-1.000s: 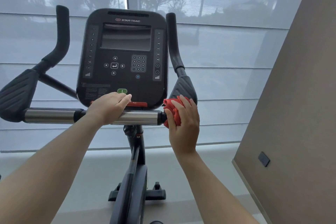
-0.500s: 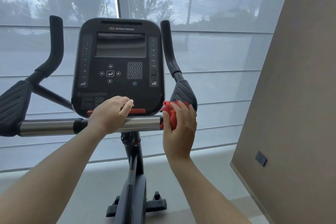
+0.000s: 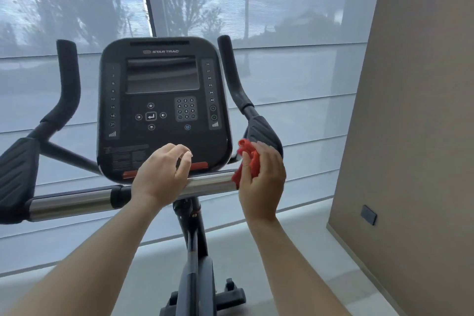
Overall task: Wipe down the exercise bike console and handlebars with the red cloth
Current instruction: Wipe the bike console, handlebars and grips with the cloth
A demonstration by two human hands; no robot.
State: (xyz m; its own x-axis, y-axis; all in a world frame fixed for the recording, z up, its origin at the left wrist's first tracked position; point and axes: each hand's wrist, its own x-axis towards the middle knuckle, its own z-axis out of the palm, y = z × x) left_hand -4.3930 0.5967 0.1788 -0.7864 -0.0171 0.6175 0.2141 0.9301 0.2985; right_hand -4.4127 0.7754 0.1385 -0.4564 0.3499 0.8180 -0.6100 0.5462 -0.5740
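Left hand [image 3: 160, 177] lies over the chrome crossbar [image 3: 210, 183] below the console, heel on the metal, fingers loosely curled and closed round nothing; right hand [image 3: 264, 179] grips the bunched red cloth [image 3: 247, 159], fingers curled round it. Left to right: left upright grip [image 3: 68, 79], left padded rest [image 3: 18, 172], console [image 3: 163, 110], the cloth at the right end of the crossbar and just below the right padded rest [image 3: 264, 133], right upright grip [image 3: 232, 72], beige wall [image 3: 410, 136]. Count: one console, one crossbar, two upright grips, two padded rests, one cloth, two hands. Handling, as judged: the cloth looks light, soft and limp, so it should conform to tubes and pads yet slip loose if held by one corner; it is best gathered into the palm with a flat face left free for wiping. The console is rigid, its screen and keys probably suited to light pressure only; the chrome looks smooth and likely slippery under the cloth
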